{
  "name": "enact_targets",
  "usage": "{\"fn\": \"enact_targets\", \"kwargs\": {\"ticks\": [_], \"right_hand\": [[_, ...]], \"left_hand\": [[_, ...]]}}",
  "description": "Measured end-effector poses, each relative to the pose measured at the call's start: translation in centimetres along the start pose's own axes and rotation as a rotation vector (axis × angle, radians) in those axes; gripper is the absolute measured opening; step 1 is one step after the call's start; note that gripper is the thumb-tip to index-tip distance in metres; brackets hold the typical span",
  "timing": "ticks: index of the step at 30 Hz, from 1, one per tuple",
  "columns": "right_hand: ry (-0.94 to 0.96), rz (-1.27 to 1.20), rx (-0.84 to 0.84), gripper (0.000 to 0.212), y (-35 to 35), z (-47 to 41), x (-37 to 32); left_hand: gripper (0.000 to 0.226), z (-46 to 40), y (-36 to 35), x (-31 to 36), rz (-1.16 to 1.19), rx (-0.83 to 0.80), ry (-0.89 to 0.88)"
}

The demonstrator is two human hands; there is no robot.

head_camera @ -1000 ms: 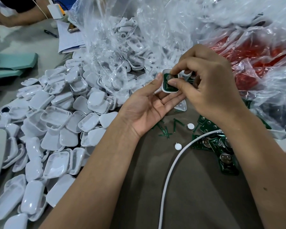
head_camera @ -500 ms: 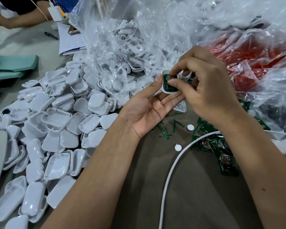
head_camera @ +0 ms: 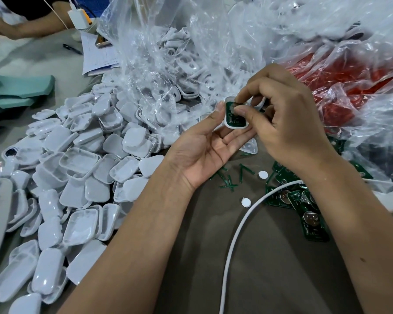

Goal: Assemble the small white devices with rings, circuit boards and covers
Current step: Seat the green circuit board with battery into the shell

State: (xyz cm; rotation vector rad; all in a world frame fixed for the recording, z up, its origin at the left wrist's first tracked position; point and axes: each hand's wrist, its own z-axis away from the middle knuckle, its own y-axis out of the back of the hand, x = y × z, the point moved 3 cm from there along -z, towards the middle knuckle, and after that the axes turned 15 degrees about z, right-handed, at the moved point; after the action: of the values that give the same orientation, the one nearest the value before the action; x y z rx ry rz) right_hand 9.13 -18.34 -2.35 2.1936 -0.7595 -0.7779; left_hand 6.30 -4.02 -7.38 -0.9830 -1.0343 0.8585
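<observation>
A small white device shell [head_camera: 234, 125] with a green circuit board [head_camera: 235, 117] seated in it is held up over the brown table. My left hand [head_camera: 204, 150] lies palm up under it, thumb tip against its left edge and fingers behind it. My right hand [head_camera: 288, 123] comes from the right; its thumb and forefinger pinch the board's top end inside the shell. Another white piece [head_camera: 258, 102] shows behind my right fingers. More green circuit boards [head_camera: 309, 214] with coin cells lie at the right. A heap of white shells and covers [head_camera: 77, 173] spreads on the left.
Clear plastic bags [head_camera: 168, 55] of white parts rise behind my hands, a bag of red parts [head_camera: 340, 87] to the right. A white cable [head_camera: 234, 241] curves over the table. Small white discs [head_camera: 246, 202] and green offcuts [head_camera: 229, 182] lie below my hands. Another person's arm [head_camera: 32, 28] rests far left.
My right thumb and forefinger have shifted slightly on the board's top end; the shell stays in my left hand. The view has drifted a little.
</observation>
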Motion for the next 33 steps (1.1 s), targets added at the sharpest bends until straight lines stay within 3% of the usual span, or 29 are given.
{"fn": "enact_targets", "kwargs": {"ticks": [11, 33], "right_hand": [[0.002, 0.004, -0.004, 0.023, 0.21, 0.07, 0.17], [0.054, 0.065, 0.06, 0.018, 0.44, -0.1, 0.26]], "left_hand": [[0.024, -0.06, -0.04, 0.06, -0.027, 0.011, -0.004], [0.025, -0.05, -0.02, -0.01, 0.001, 0.008, -0.003]]}}
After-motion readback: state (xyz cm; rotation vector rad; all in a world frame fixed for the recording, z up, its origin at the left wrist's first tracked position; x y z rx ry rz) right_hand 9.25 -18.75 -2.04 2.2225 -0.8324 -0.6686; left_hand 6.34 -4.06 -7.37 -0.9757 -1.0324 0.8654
